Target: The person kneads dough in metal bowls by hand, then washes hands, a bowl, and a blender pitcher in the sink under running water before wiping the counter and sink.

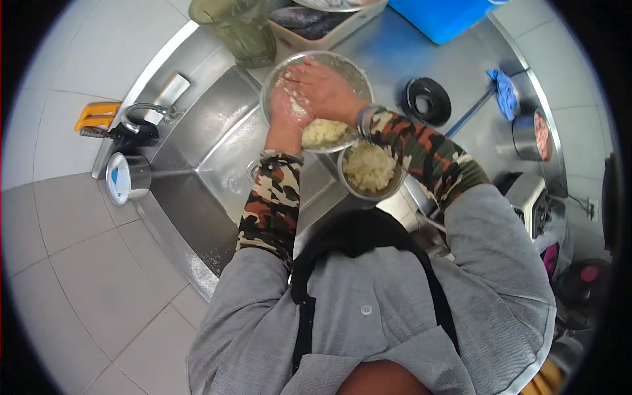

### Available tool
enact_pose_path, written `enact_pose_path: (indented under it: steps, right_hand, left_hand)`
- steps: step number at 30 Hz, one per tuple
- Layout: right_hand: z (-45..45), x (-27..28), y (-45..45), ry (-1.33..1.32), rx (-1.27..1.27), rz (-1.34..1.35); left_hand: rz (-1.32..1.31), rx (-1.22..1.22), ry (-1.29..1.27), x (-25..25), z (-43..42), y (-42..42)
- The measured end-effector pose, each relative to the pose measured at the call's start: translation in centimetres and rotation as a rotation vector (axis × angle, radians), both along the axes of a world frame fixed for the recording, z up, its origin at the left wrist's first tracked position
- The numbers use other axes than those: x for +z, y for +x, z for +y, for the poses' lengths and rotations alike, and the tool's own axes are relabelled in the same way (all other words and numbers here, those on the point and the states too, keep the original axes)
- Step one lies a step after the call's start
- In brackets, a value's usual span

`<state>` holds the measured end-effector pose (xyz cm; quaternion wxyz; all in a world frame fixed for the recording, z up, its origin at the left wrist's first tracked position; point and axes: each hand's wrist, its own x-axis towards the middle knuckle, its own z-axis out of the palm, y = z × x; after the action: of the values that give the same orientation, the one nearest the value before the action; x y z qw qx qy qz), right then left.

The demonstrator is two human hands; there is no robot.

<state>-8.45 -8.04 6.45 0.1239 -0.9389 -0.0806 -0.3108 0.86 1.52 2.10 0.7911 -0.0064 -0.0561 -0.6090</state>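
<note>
My left hand (288, 108) and my right hand (322, 89) are pressed together over a wide metal bowl (361, 72). Between the palms shows a little pale, crumbly mash, and white bits cling to my skin. The right hand lies across the left, hiding part of its fingers. Below them, at the bowl's near side, sits a yellowish heap of the same-looking mash (324, 133). Close by, nearer my body, a smaller metal pot (343, 181) holds more pale, lumpy mash (370, 167).
A steel sink (220, 158) with a faucet (141, 108) lies left. Behind the bowl stand a greenish pitcher (247, 39) and a tray with fish (299, 20). Rightward are a black round dish (426, 102), a blue cloth (505, 95) and a metal pot with pink contents (530, 135).
</note>
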Motion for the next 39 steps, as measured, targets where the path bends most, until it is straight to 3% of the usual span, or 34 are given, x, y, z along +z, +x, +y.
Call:
enact_pose_path:
  steps: [3, 4, 5, 7, 8, 10, 11, 13, 14, 15, 16, 17, 18, 19, 20, 21, 23, 25, 27, 29, 30, 31, 33, 35, 37, 39]
  right_hand:
    - [0.5, 1.1, -0.4, -0.098, -0.006, 0.081]
    - [0.8, 1.3, -0.6, -0.155, -0.034, 0.086]
    - [1.0, 1.5, -0.7, -0.215, -0.062, 0.09]
    - [1.2, 1.3, -1.1, -0.2, -0.073, 0.095]
    - [1.2, 1.3, -1.2, -0.192, -0.078, 0.101]
    - [1.2, 0.6, -1.3, -0.176, -0.091, 0.098]
    - [1.1, 0.2, -1.3, -0.167, -0.1, 0.095]
    - [1.1, -0.7, -1.1, -0.109, -0.085, 0.119]
    - [1.2, -1.1, -1.1, -0.048, -0.07, 0.152]
    - [1.5, -0.6, -1.2, -0.048, -0.062, 0.147]
    - [2.0, -0.2, -1.5, 0.324, -0.107, 0.141]
    - [2.2, 0.3, -1.6, 0.695, -0.15, 0.137]
    - [2.0, 0.5, -1.4, 0.695, -0.142, 0.142]
    - [1.7, 0.8, -0.9, 1.328, -0.283, 0.241]
    - [1.3, 1.0, -0.5, 1.957, -0.432, 0.342]
    - [0.9, 0.3, -0.3, 1.945, -0.425, 0.356]
    - [-1.1, -3.2, -0.8, 1.432, -0.17, 0.344]
    - [-4.0, -6.6, -1.0, 0.904, 0.128, 0.352]
    - [-6.6, -6.3, -1.2, 0.279, 0.104, 0.383]
    - [-4.5, -0.3, -1.9, -0.035, -0.065, 0.58]
    - [-3.3, 1.7, -1.8, -0.037, -0.041, 0.7]
    - [-2.1, 3.7, -1.8, -0.04, -0.019, 0.82]
    - [-3.1, 3.5, -1.5, -0.023, -0.091, 0.829]
    - [-4.4, 2.6, -1.6, 0.384, -0.136, 0.784]
    - [-4.9, 1.3, -1.8, 1.112, -0.164, 0.678]
    - [-4.5, 0.5, -2.2, 1.59, -0.215, 0.536]
  left_hand:
    - [0.002, 0.086, 0.157, -0.6, 0.0, 0.2]
    - [0.02, 0.018, -0.031, -1.0, 0.0, 0.4]
    - [0.02, 0.013, -0.025, -1.4, 0.1, 0.5]
    - [-0.117, 0.087, 0.257, -1.0, 0.2, 0.4]
    - [-0.119, 0.082, 0.261, -0.7, 0.3, 0.2]
    - [0.105, -0.107, 0.036, -0.6, 0.3, 0.2]
    - [0.099, -0.106, 0.035, -0.5, 0.3, 0.1]
    - [-0.157, 0.082, 0.509, 1.3, 0.5, -0.7]
    - [-0.16, 0.089, 0.511, 2.2, 0.7, -0.8]
    - [-0.324, 0.143, 0.629, 2.9, 0.9, -0.7]
    - [-0.488, 0.199, 0.747, 3.4, 1.1, -0.5]
    - [-0.488, 0.207, 0.747, 3.0, 1.1, -0.2]
    - [-0.455, 0.261, 0.741, 2.9, 1.2, -0.1]
    - [-0.42, 0.32, 0.732, 2.8, 1.3, 0.0]
    - [-0.556, 0.402, 0.723, 2.4, 1.2, -0.6]
    - [-0.547, 0.418, 0.72, 1.9, 0.7, -1.1]
    - [-1.371, 0.654, 0.941, 0.5, -0.5, -1.9]
    - [-1.543, 0.798, 0.99, 3.6, -1.0, -5.1]
    - [-1.62, 1.159, 1.049, 2.7, -3.1, -6.7]
    - [-1.472, 1.384, 1.043, 4.4, -3.9, -7.4]
    - [-1.406, 1.423, 1.103, 4.7, -3.9, -7.3]
    - [-1.502, 1.422, 1.042, 4.9, -3.9, -7.1]
    - [-1.559, 1.434, 1.008, 5.2, -3.0, -6.7]
    - [-1.441, 1.371, 1.003, 5.8, -2.4, -6.6]
    - [-1.439, 1.358, 1.061, 5.9, -1.3, -6.6]
    - [-1.498, 1.299, 1.082, 5.3, -1.0, -6.6]
